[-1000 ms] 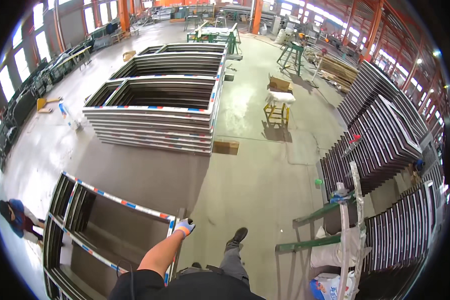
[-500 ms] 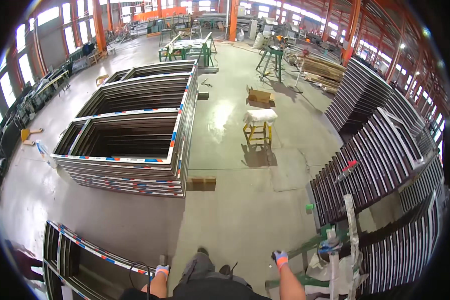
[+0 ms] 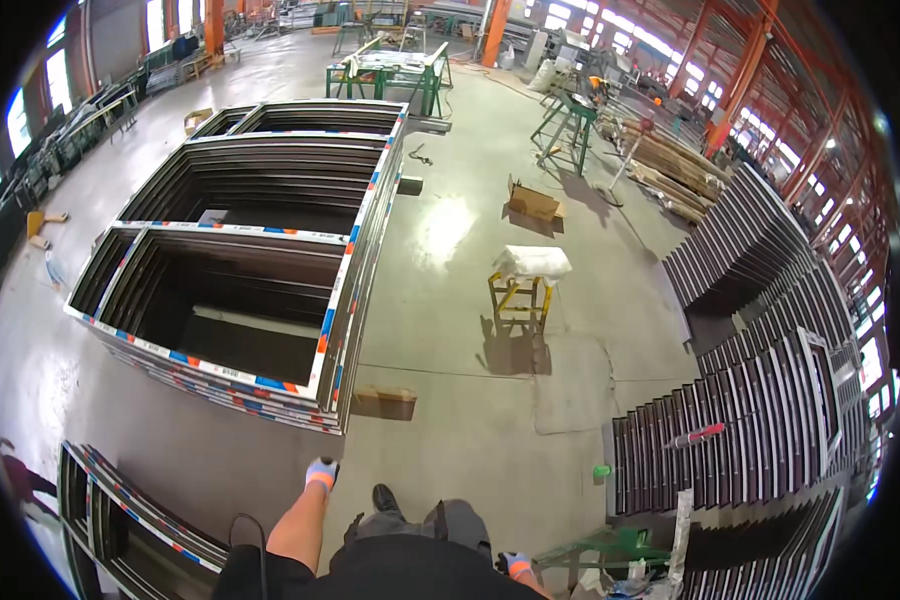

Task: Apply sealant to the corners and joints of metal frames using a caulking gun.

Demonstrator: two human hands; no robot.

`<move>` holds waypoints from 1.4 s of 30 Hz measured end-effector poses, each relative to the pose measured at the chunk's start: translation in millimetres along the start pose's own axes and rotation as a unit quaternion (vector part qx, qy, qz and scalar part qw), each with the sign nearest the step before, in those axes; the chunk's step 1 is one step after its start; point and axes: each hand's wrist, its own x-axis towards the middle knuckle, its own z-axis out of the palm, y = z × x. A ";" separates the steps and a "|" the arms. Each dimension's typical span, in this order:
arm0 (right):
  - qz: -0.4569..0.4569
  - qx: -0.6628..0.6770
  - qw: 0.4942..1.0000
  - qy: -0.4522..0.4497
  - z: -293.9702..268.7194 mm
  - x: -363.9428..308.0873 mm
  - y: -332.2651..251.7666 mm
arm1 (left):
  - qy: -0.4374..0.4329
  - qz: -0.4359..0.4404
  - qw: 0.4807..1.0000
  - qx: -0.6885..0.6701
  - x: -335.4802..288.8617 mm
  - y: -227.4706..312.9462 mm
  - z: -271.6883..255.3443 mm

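Note:
My left hand, in a pale glove with an orange cuff, hangs forward over the floor. Its fingers look loosely curled and I see nothing in them. Nearest to it is the front corner of a tall stack of dark window or door frames, edged with red, white and blue tape; the hand does not touch it. My right hand, gloved alike, is low beside my right leg, left of a green metal stand. Its fingers are too small and partly hidden to read.
More taped frames lean at the lower left, a person beyond them. Ahead stand a yellow step stool with a white bundle on top and an open cardboard box. Rows of dark frames line the right.
I have moved forward, so the large frame stack and stool sit closer. My left hand has swung forward, away from the lower frames; my right hand has dropped back toward my body.

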 end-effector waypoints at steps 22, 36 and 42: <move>-0.451 -0.438 0.754 0.192 125.0 508.2 -772.9 | 0.266 -0.217 0.935 0.085 230.2 297.6 -54.9; -0.420 -0.706 0.548 -0.158 556.6 323.0 -951.5 | 0.231 -0.256 0.935 0.083 243.6 297.5 -123.2; -0.546 -0.750 0.365 -0.082 691.5 334.2 -1081.3 | 0.336 -0.325 0.884 -0.003 292.5 316.6 -126.4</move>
